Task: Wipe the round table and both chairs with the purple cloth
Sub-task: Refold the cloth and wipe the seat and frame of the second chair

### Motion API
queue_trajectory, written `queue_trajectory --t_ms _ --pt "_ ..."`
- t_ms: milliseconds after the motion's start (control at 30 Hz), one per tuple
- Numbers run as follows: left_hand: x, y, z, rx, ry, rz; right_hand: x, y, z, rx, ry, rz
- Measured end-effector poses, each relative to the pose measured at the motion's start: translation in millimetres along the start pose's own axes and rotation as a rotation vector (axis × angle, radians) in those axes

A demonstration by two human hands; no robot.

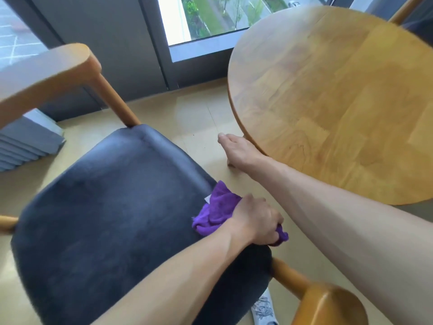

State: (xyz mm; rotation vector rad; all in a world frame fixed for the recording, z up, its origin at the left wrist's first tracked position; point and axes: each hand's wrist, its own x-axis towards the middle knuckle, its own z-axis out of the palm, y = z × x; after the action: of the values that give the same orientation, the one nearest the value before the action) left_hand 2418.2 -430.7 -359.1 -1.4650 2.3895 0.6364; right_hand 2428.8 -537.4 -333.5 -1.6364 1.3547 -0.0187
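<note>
The purple cloth [220,211] is bunched on the right edge of the near chair's dark padded seat [112,207]. My left hand [256,222] is shut on the cloth and presses it onto the seat. The chair's curved wooden backrest [46,66] is at the upper left, and its other end [328,306] at the lower right. The round wooden table [339,102] stands to the right. My right hand [236,148] hangs beside the table's left rim with its fingers pointing down, holding nothing that I can see. A wooden part of the second chair [406,8] shows behind the table.
A stack of grey slabs [25,146] lies on the beige floor [194,118] at the left. Dark-framed glass doors [210,19] close off the far side. My shoe [264,308] shows under the seat's front edge. A narrow gap separates chair and table.
</note>
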Motion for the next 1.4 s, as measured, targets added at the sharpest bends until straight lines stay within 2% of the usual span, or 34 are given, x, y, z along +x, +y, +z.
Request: queue_trajectory --t_ms 100,233,300,367,500,567,700,800,867,933,1033,1200,1267,1400 --pt "-20.9 24.9 19.6 -0.042 0.133 0.053 -7.8 1.5 0.9 -0.065 -0.028 -0.02" --pt "-74.6 44.9 61.7 -0.129 0.24 -0.009 -18.6 7.0 12.1 -0.145 -0.094 -0.075" --pt "-100.2 45.4 80.0 -0.145 0.296 0.017 -23.2 8.9 21.7 -0.194 -0.136 -0.095" --pt "-121.4 38.7 93.8 -0.129 0.342 0.096 -27.4 9.4 32.7 -0.276 -0.173 -0.152" --pt "-157.0 21.8 116.1 0.063 0.311 0.361 -37.3 -1.1 55.9 -0.563 -0.146 -0.38" --pt "-164.3 12.0 115.8 0.042 0.312 0.403 -40.4 -6.9 68.9 -0.636 -0.159 -0.467" --pt "-154.4 -26.9 87.4 -0.023 0.312 0.248 -39.9 -14.6 90.0 -0.665 -0.19 -0.524" --pt "-135.9 -48.7 65.6 -0.102 0.342 -0.048 -39.4 -11.5 95.8 -0.73 -0.146 -0.528" --pt "-127.5 -39.3 60.9 -0.182 0.362 -0.224 -42.3 -8.8 98.9 -0.747 -0.147 -0.516" --pt "-127.6 -13.8 68.6 -0.181 0.417 -0.252 -46.3 -7.6 101.4 -0.746 -0.171 -0.513" --pt "-143.6 21.9 90.7 -0.087 0.425 -0.043 -52.1 -2.6 101.3 -0.76 -0.182 -0.547" --pt "-179.4 27.4 108.5 0.07 0.237 0.452 -64.0 11.8 103.4 -0.856 -0.175 -0.539" --pt "-196.8 16.3 114.1 0.089 0.178 0.52 -70.6 13.9 105.8 -0.911 -0.168 -0.546" --pt "-234.4 -13.2 123.0 0.105 0.111 0.523 -79.1 16.2 105.3 -1.013 -0.164 -0.548"
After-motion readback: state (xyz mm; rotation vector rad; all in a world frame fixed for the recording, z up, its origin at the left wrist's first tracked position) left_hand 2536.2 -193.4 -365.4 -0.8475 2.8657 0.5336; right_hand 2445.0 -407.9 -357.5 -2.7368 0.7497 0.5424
